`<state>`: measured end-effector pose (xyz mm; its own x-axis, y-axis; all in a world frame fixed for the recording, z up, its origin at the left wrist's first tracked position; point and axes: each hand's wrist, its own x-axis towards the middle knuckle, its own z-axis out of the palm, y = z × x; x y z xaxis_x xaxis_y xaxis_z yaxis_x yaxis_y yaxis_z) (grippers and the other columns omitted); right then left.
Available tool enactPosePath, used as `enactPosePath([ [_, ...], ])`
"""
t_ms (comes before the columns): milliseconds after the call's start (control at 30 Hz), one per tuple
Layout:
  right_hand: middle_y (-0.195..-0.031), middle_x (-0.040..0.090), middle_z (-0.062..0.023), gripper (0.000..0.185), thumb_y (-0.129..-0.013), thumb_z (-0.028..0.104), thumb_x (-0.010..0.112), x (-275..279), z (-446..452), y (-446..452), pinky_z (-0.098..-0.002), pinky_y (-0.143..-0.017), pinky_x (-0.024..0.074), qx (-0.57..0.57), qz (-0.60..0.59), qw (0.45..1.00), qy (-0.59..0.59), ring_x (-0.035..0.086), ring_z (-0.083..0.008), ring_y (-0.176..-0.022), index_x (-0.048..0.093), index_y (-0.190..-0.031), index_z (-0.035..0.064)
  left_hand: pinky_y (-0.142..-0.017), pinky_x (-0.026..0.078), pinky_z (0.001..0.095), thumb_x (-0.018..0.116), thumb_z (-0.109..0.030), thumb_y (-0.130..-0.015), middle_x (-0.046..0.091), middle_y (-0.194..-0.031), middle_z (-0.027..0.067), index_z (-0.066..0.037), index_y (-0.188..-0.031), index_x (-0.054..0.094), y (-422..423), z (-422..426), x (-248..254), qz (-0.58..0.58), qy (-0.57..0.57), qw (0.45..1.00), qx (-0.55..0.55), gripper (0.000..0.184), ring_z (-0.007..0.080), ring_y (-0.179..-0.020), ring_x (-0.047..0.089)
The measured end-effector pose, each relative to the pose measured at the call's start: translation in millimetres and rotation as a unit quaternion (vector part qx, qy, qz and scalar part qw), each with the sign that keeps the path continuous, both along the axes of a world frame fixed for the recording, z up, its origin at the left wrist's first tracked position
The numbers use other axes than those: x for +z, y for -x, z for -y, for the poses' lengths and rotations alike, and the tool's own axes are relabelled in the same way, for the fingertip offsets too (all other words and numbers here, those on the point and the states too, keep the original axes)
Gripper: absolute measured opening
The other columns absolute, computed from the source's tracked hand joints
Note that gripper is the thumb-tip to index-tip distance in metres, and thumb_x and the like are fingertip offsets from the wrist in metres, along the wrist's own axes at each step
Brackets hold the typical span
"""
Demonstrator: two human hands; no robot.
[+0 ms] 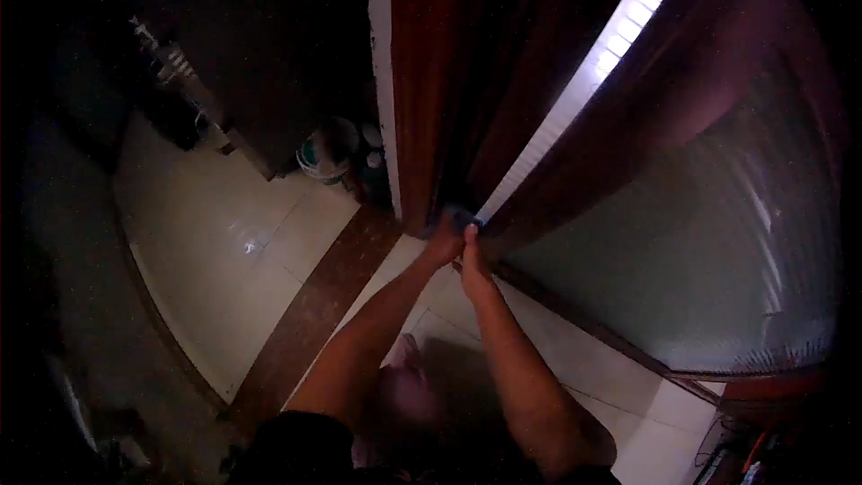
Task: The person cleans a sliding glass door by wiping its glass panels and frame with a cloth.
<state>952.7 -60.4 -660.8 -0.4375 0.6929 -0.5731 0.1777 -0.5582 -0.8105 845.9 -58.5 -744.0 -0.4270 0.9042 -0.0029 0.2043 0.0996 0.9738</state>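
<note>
Both arms stretch forward, and my hands come together low beside a dark reddish-brown wooden door frame [417, 108]. My left hand [444, 241] is blurred, its fingers closed around a small dark object [462, 216] too dim to name. Against the same object presses my right hand [473, 259], closed, with the thumb up. A bright narrow strip [584, 90] runs from the upper right down to just above my hands. To its right is a dark reddish panel [602, 162]. The fingers' far sides are hidden.
A round pale tub [328, 154] stands on the tiled floor [242, 224] left of the frame. A brown band [319, 305] crosses the tiles. A grey-green surface [664, 242] lies to the right, with cluttered items [754, 449] at bottom right.
</note>
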Motion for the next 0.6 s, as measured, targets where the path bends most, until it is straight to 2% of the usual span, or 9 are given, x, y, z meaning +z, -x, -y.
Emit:
enactPosePath([
  [67, -0.14, 0.043, -0.0004, 0.079, -0.088, 0.074, 0.035, -18.8, -14.3, 6.6, -0.0372, -0.101, 0.0338, 0.04, -0.02, 0.999, 0.025, 0.041, -0.0181, -0.124, 0.04, -0.143, 0.0181, -0.089, 0.046, 0.0383, 0.065, -0.023, -0.086, 0.059, -0.11, 0.0169, -0.004, -0.128, 0.041, 6.6, -11.6, -38.1, 0.071, -0.055, 0.996, 0.001, 0.052, 0.0286, -0.103, 0.058],
  [133, -0.14, 0.043, 0.0006, 0.076, -0.088, 0.073, 0.037, -9.9, -19.4, 24.3, -0.037, -0.101, 0.0341, -0.006, 0.006, 0.999, 0.04, 0.041, -0.0187, -0.124, 0.04, -0.143, 0.019, -0.088, 0.047, 0.0378, 0.065, -0.021, -0.086, 0.06, -0.102, 0.014, -0.005, -0.12, 0.049, 14.1, -34.9, -96.5, 0.162, -0.162, 0.973, 0.013, 0.041, 0.0263, -0.1, 0.058],
  [233, -0.139, 0.044, 0.0008, 0.069, -0.091, 0.066, 0.042, -29.1, -21.7, 60.9, -0.0356, -0.101, 0.0346, -0.078, 0.002, 0.996, 0.044, 0.042, -0.0197, -0.123, 0.04, -0.142, 0.0196, -0.082, 0.049, 0.0377, 0.061, -0.018, -0.087, 0.063, -0.098, 0.0116, -0.003, -0.106, 0.057, 41.3, -9.8, -3.5, 0.315, 0.011, 0.949, 0.009, 0.024, 0.0232, -0.092, 0.06],
  [300, -0.136, 0.045, 0.0001, 0.062, -0.094, 0.058, 0.044, -36.9, -12.9, 80.8, -0.0344, -0.1, 0.0351, -0.115, -0.03, 0.993, 0.005, 0.043, -0.02, -0.122, 0.04, -0.141, 0.0182, -0.077, 0.05, 0.0372, 0.057, -0.015, -0.089, 0.064, -0.096, 0.0107, -0.002, -0.102, 0.059, 52.6, -5.2, 3.3, 0.219, -0.02, 0.973, 0.065, 0.019, 0.0215, -0.086, 0.061],
  [333, -0.135, 0.046, -0.0004, 0.058, -0.095, 0.054, 0.044, -70.4, -30.6, 14.7, -0.0338, -0.1, 0.0352, -0.12, -0.071, 0.99, -0.032, 0.043, -0.02, -0.121, 0.04, -0.14, 0.0168, -0.075, 0.051, 0.0369, 0.055, -0.014, -0.09, 0.065, -0.095, 0.0103, -0.001, -0.1, 0.061, -17.2, -29.3, -29.4, 0.154, -0.04, 0.982, 0.096, 0.017, 0.0206, -0.083, 0.062],
  [400, -0.132, 0.047, -0.0018, 0.051, -0.098, 0.045, 0.044, -53.6, -21.1, -2.4, -0.0336, -0.1, 0.0352, -0.103, -0.118, 0.979, -0.128, 0.043, -0.0194, -0.12, 0.04, -0.138, 0.0138, -0.076, 0.05, 0.0376, 0.054, -0.014, -0.09, 0.064, -0.099, 0.0131, -0.001, -0.105, 0.059, -31.0, -28.5, -20.0, 0.176, -0.071, 0.975, 0.113, 0.021, 0.0237, -0.086, 0.062],
  [467, -0.13, 0.047, -0.0035, 0.045, -0.1, 0.036, 0.045, -15.9, -12.8, -10.2, -0.0342, -0.101, 0.0348, -0.052, -0.154, 0.957, -0.242, 0.042, -0.0185, -0.12, 0.04, -0.136, 0.0107, -0.081, 0.048, 0.0383, 0.053, -0.013, -0.089, 0.063, -0.105, 0.0163, 0.0, -0.11, 0.058, -26.8, 5.3, 65.9, 0.229, -0.056, 0.967, 0.094, 0.025, 0.0277, -0.092, 0.061],
  [533, -0.137, 0.041, -0.0096, 0.055, -0.098, 0.035, 0.05, 6.4, -8.4, -7.3, -0.039, -0.105, 0.0334, -0.061, -0.164, 0.95, -0.26, 0.041, -0.0238, -0.125, 0.031, -0.142, 0.0081, -0.086, 0.047, 0.039, 0.053, -0.012, -0.089, 0.063, -0.111, 0.0195, 0.0, -0.114, 0.057, -17.1, 35.3, 138.6, 0.185, -0.087, 0.976, 0.073, 0.029, 0.0318, -0.098, 0.06],
  [600, -0.14, 0.038, -0.0127, 0.061, -0.097, 0.032, 0.054, 37.2, 0.7, 4.1, -0.0417, -0.106, 0.0334, -0.072, -0.177, 0.944, -0.268, 0.041, -0.0267, -0.126, 0.027, -0.145, 0.0058, -0.093, 0.042, 0.0396, 0.055, -0.009, -0.087, 0.058, -0.118, 0.0196, -0.001, -0.12, 0.053, -4.1, 49.3, 153.8, -0.037, -0.198, 0.975, 0.097, 0.034, 0.0317, -0.104, 0.056],
])
